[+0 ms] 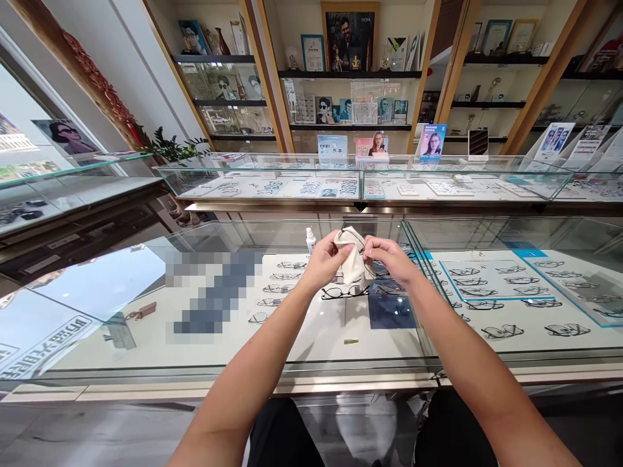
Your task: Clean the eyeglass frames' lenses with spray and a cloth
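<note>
Eyeglasses (359, 242) — dark-rimmed, apparently — pinched by right hand (389, 255); left hand (325, 262) clutching creased cloth (352, 268).

Glass-topped desk (365, 386), pale front edge, 6 o'clock from where I stand. Dark eyeglasses (503, 331) in rows inside it, 4 o'clock, beside a white sheet (487, 266) bordered in blue. Second glass display case (272, 207), 12 o'clock, behind the desk. Upon that case: pink card (372, 147) with portrait, 1 o'clock; blue leaflet (432, 143), upright, 2 o'clock. Leafy green plant (170, 146), 10 o'clock. Dark slender vase (222, 42), shelved, 11 o'clock. Large framed poster (349, 39) lettered HOYA, 12 o'clock, high.
</note>
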Motion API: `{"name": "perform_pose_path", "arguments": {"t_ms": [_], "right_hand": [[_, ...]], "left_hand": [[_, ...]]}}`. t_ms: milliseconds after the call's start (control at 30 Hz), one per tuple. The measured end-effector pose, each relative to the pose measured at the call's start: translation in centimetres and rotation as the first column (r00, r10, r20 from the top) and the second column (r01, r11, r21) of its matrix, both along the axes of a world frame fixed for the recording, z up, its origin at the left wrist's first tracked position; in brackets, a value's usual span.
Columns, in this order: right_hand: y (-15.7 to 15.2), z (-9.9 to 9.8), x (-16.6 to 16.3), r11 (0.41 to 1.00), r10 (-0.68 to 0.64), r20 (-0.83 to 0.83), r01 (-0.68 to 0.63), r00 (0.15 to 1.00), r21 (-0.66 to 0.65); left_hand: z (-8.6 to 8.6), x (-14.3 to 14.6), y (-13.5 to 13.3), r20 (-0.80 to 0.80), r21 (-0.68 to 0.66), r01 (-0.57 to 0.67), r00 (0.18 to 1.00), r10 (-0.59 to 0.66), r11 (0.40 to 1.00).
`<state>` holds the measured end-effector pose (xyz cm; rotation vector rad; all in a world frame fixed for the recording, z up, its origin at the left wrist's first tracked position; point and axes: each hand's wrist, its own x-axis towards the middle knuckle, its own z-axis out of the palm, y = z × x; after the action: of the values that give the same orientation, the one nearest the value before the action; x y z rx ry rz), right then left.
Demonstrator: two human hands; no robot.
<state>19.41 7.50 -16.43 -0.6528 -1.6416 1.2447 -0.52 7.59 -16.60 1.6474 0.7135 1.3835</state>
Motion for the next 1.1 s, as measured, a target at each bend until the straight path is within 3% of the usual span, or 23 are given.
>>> {"name": "perform_pose_path", "arguments": {"t_ms": [67,233,367,533,600,733,833,900,1000,1100], "right_hand": [[-0.1,0.0,0.0,1.0,0.018,0.014,-0.018,1.0,0.011],[-0.5,-0.3,-0.9,0.995,0.07,0.022,-0.071,0.997,0.066],[-0.6,-0.1,-0.8,0.996,0.066,-0.036,-0.064,0.997,0.067],[-0.3,0.2,0.4,0.999,0.023,-0.217,-0.027,0.976,-0.019],[-0.1,0.2,0.7,0.998,0.02,-0.282,-0.038,0.959,-0.058],[0.2,0.0,0.9,0.993,0.02,-0.353,-0.059,0.935,-0.101],[0.4,-0.3,0.9,0.992,0.016,-0.357,-0.059,0.934,-0.11],[0.5,-0.4,0.9,0.991,0.019,-0.354,-0.064,0.935,-0.114],[0.6,-0.4,1.0,0.989,0.038,-0.348,-0.084,0.937,-0.118],[0.6,-0.3,1.1,0.991,0.031,-0.326,-0.072,0.945,-0.115]], "left_hand": [[0.0,0.2,-0.2,0.001,-0.001,-0.004,1.0,0.004,1.0],[0.3,0.2,-0.9,0.007,0.111,-0.207,0.978,0.207,0.972],[1.0,-0.9,-0.6,0.033,0.182,-0.277,0.961,0.276,0.943],[2.0,-5.0,1.9,0.257,0.193,-0.523,0.844,0.471,0.83],[2.1,-7.2,3.2,0.333,0.168,-0.664,0.734,0.592,0.728],[1.4,-10.3,5.1,0.279,0.15,-0.908,0.419,0.864,0.391],[0.6,-10.7,5.4,0.219,0.241,-0.954,0.234,0.947,0.18],[0.1,-10.1,5.3,0.192,0.326,-0.939,0.182,0.964,0.112],[-0.7,-8.4,5.0,0.155,0.48,-0.864,0.254,0.955,0.152],[-1.4,-6.4,4.6,0.106,0.604,-0.752,0.404,0.909,0.264]]}}
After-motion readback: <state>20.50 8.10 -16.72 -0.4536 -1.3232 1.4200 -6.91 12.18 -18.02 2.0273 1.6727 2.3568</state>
